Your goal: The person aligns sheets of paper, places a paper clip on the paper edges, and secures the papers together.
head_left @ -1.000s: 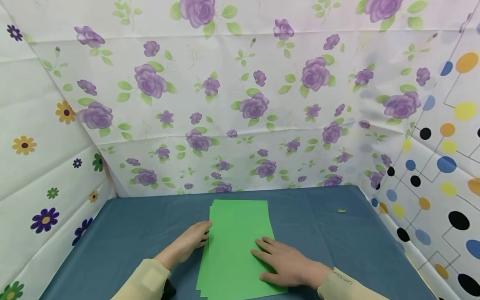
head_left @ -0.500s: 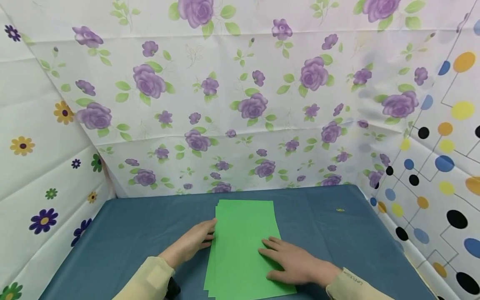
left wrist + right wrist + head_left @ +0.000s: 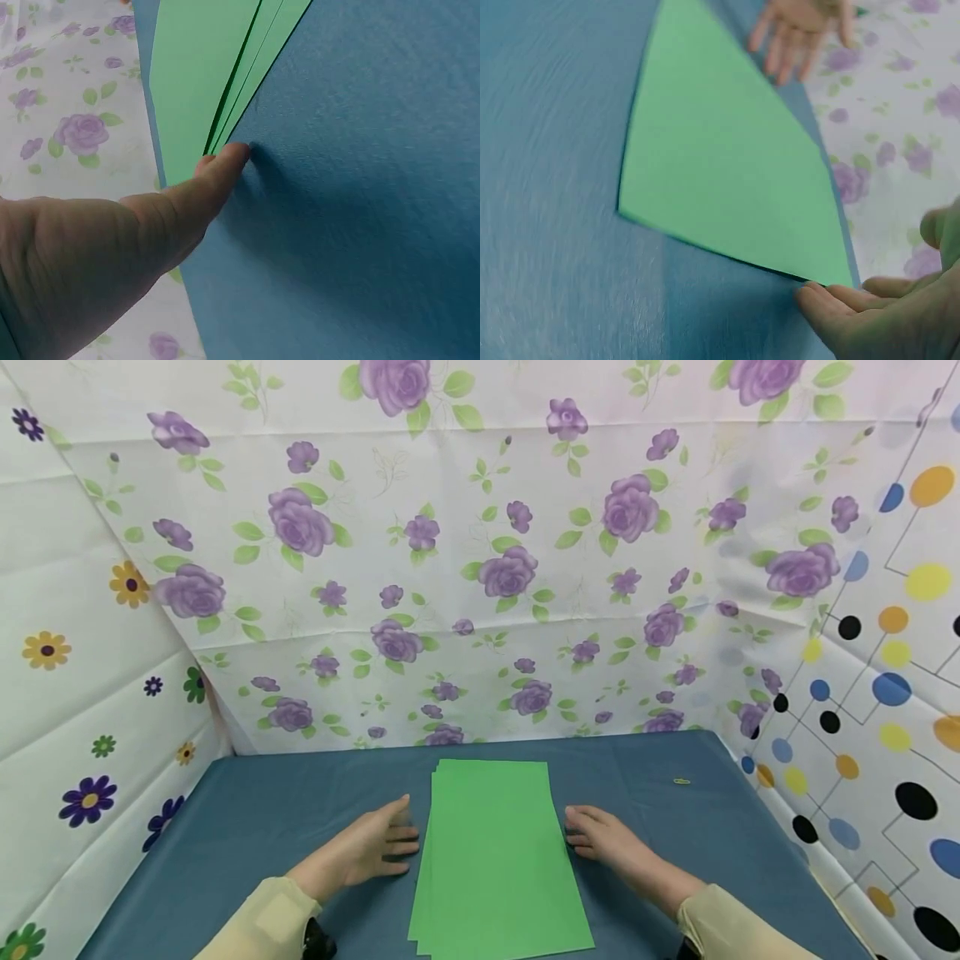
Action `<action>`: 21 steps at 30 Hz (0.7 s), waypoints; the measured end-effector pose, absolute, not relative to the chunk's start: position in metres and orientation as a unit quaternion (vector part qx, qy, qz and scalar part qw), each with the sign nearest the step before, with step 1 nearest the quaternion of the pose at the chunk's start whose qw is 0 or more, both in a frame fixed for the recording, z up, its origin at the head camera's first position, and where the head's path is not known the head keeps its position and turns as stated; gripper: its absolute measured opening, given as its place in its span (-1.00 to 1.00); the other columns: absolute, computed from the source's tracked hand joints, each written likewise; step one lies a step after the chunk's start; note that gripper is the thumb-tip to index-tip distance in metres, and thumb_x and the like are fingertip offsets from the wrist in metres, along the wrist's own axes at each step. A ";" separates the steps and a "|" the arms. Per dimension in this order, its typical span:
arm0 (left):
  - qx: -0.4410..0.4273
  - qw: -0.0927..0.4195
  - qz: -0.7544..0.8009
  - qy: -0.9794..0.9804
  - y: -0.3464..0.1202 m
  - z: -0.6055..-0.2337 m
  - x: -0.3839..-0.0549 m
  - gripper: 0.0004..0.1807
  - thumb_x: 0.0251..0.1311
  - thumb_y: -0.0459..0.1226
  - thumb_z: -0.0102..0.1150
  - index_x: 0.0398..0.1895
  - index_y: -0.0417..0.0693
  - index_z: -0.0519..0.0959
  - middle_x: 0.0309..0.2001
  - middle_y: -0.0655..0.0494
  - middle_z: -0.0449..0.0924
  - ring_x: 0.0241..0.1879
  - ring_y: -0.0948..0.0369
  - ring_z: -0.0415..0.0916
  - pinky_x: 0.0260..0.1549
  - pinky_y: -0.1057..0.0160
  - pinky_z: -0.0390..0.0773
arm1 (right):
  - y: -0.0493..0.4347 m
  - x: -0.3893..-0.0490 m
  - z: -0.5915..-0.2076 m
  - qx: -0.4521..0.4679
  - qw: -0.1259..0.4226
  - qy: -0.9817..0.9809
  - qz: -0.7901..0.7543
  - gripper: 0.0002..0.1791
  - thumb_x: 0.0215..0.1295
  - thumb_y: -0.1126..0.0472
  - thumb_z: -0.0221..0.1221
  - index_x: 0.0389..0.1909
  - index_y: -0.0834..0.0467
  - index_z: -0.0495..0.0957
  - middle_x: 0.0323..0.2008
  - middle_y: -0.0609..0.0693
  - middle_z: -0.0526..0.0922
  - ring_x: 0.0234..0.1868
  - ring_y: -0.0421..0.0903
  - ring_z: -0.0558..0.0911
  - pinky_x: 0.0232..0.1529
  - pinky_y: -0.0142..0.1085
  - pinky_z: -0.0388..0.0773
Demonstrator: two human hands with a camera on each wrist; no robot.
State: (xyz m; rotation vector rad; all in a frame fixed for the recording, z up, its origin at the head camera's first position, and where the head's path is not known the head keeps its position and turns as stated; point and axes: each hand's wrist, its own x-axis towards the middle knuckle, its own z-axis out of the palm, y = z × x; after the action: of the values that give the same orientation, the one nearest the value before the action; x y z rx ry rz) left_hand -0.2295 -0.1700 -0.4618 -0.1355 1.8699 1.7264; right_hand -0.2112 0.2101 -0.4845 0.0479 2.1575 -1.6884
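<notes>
Several sheets of green paper (image 3: 495, 860) lie in a loose stack on the blue table, their left edges slightly fanned out. My left hand (image 3: 367, 847) is just left of the stack, fingers spread and nearly straight, holding nothing. In the left wrist view the fanned paper edges (image 3: 247, 82) run down behind that hand's fingertips. Right of the stack, my right hand (image 3: 611, 843) has its fingers relaxed and pointing at the paper's right edge. The right wrist view shows its fingertips (image 3: 814, 296) right at the edge of the paper (image 3: 727, 157).
A small yellow paper clip (image 3: 681, 782) lies at the table's back right. The blue table cover (image 3: 300, 793) spreads around the stack. A cloth with purple flowers (image 3: 465, 577) hangs behind the table, with patterned cloths on both sides.
The stack shifted slightly right, then stayed put. My right hand has come off the top of the paper to its right side. My left hand has drawn a little left from the edge.
</notes>
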 end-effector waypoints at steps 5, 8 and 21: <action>-0.062 0.331 0.665 0.666 -0.182 -0.459 -0.225 0.04 0.55 0.26 -0.27 0.56 -0.52 -0.19 0.47 -0.61 -0.04 0.44 -0.40 0.08 0.24 -0.29 0.42 | 0.224 -0.210 -0.480 0.079 0.245 0.692 -0.674 -0.02 0.56 -0.28 -0.03 0.51 0.51 0.05 0.37 0.55 0.28 0.35 0.39 0.40 0.28 0.08 0.49; -0.063 0.349 0.678 0.644 -0.188 -0.457 -0.222 0.05 0.56 0.27 -0.32 0.56 -0.53 -0.24 0.47 -0.62 -0.06 0.45 -0.40 0.05 0.25 -0.30 0.40 | 0.232 -0.208 -0.478 0.090 0.275 0.660 -0.693 -0.04 0.61 -0.27 -0.13 0.49 0.56 0.01 0.39 0.59 0.21 0.39 0.44 0.33 0.32 0.11 0.45; -0.061 0.405 0.697 0.589 -0.200 -0.455 -0.210 0.15 0.51 0.32 -0.29 0.52 -0.61 -0.30 0.48 -0.63 -0.13 0.47 -0.41 0.00 0.30 -0.31 0.35 | 0.246 -0.204 -0.474 0.101 0.347 0.618 -0.698 0.02 0.61 -0.34 -0.26 0.44 0.63 -0.01 0.37 0.60 0.23 0.38 0.40 0.37 0.32 0.12 0.43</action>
State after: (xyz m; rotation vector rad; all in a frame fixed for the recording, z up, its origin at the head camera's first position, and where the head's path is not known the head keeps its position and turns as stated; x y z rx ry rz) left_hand -0.2102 -0.2001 -0.4554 -0.1532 1.4860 1.7587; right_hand -0.2041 0.2460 -0.4744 0.2609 1.6034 -1.8098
